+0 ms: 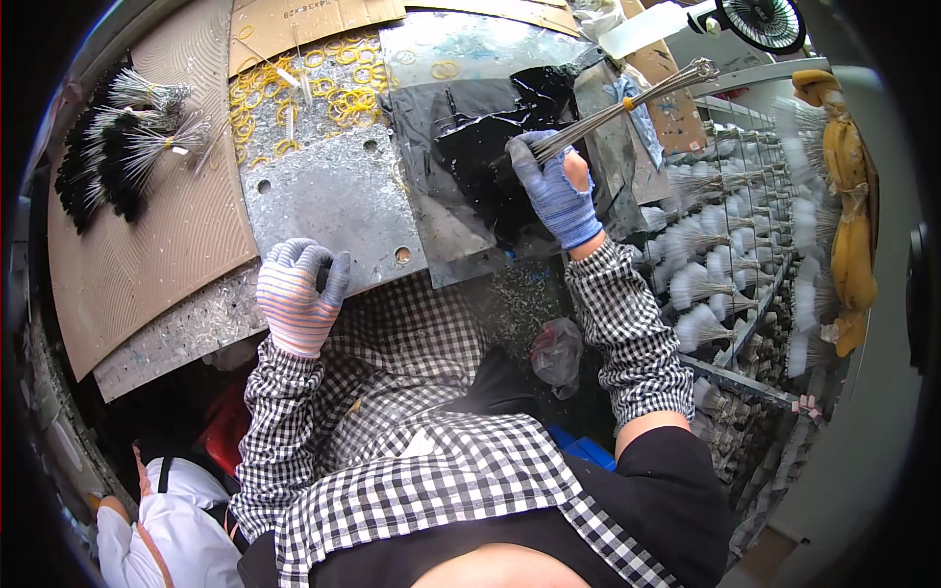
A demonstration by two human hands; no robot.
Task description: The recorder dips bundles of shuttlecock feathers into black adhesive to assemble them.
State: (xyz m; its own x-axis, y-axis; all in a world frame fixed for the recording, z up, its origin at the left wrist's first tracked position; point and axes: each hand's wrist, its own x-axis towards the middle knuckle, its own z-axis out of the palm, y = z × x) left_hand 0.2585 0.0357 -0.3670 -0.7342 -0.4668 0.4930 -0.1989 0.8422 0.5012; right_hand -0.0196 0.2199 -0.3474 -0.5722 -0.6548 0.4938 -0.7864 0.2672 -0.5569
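My right hand point(563, 194), in a blue knitted glove torn near the thumb, is closed around a bundle of thin wire-handled brushes point(613, 113). A yellow rubber band point(628, 104) binds the wires, and their looped ends point to the far right. The brush heads cannot be made out against the black plastic sheet point(461, 235) below. At the near edge of the metal plate point(328, 211), my left hand point(299, 297) wears a pink-and-grey striped glove. Its fingers are curled in, its thumb stands slightly off, and nothing shows in it.
Many yellow rubber bands point(353, 103) lie on the plate's far part. Black-bristled wire brushes point(132, 142) are piled on cardboard point(176, 245) at left. Racks of white brushes point(701, 284) stand at right, beside a small fan point(760, 22). Another person in white point(186, 519) is at lower left.
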